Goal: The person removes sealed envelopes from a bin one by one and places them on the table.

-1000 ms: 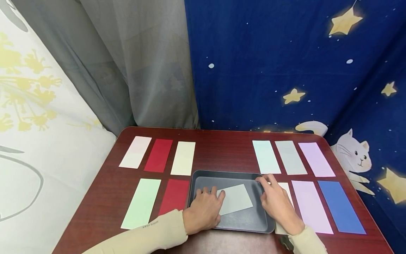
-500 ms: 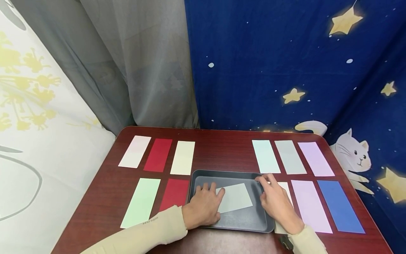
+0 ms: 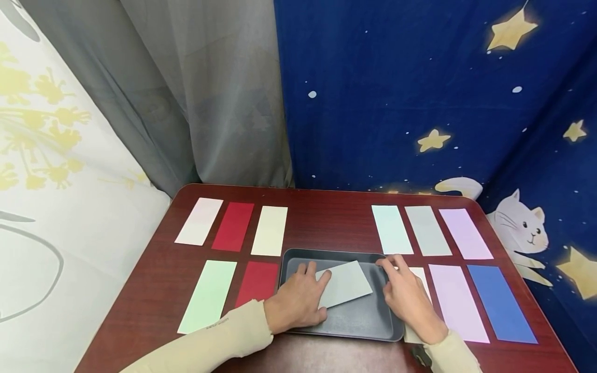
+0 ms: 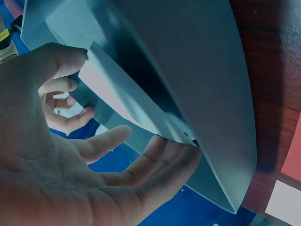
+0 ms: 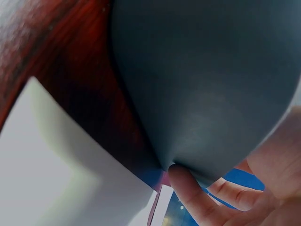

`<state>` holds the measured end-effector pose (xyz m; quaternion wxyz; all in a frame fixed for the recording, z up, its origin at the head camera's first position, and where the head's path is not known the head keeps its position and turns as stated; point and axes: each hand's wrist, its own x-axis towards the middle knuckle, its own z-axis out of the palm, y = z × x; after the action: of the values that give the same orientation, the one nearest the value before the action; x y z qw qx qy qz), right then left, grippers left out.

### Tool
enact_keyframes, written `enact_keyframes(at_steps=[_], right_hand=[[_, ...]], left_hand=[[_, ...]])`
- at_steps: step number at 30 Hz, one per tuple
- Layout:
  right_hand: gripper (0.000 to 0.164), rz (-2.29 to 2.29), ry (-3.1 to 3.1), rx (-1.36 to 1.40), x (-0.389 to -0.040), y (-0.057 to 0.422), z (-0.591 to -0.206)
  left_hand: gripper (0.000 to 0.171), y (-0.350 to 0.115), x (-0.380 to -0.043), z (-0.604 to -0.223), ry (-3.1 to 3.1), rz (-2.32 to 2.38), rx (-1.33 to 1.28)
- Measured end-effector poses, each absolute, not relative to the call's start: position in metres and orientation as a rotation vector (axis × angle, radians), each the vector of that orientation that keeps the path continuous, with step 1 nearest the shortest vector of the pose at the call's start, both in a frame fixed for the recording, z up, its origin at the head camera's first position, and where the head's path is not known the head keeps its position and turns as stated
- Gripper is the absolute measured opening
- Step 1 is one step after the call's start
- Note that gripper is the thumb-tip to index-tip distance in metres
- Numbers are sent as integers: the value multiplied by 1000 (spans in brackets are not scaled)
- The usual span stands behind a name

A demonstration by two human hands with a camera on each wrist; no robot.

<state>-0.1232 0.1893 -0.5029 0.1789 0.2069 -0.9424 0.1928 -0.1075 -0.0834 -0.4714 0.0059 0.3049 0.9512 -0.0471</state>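
Note:
A dark grey baking tray (image 3: 359,324) lies at the near middle of the table in the head view. Inside it, a pale grey-white paper card (image 3: 347,284) sits at a slant. My left hand (image 3: 297,298) holds this card by its left part. In the left wrist view, the thumb meets one end of the card (image 4: 127,101) and the fingertips the other. My right hand (image 3: 410,300) grips the tray's right side. The right wrist view shows a fingertip (image 5: 186,186) pressed on the tray's outer corner, with the thumb side at the rim; the inner contact is hidden.
Flat paper cards lie in rows on both sides: pink-white, red (image 3: 233,226), cream and green (image 3: 207,296) at left; mint, grey, lilac and blue (image 3: 502,304) at right. My right forearm partly covers a white card. Curtains hang behind the table (image 3: 326,223).
The pale card has shifted slightly away from me inside the tray and looks tilted up, my left hand moving with it. The right hand and tray stay in place.

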Motion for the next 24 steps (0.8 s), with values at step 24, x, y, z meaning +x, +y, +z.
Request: enact_keyframes(at_steps=[24], right_hand=[[51,552,-2653,591,-123,189,-501]], left_hand=[[71,-116,-106,-452,3147,-66,942]])
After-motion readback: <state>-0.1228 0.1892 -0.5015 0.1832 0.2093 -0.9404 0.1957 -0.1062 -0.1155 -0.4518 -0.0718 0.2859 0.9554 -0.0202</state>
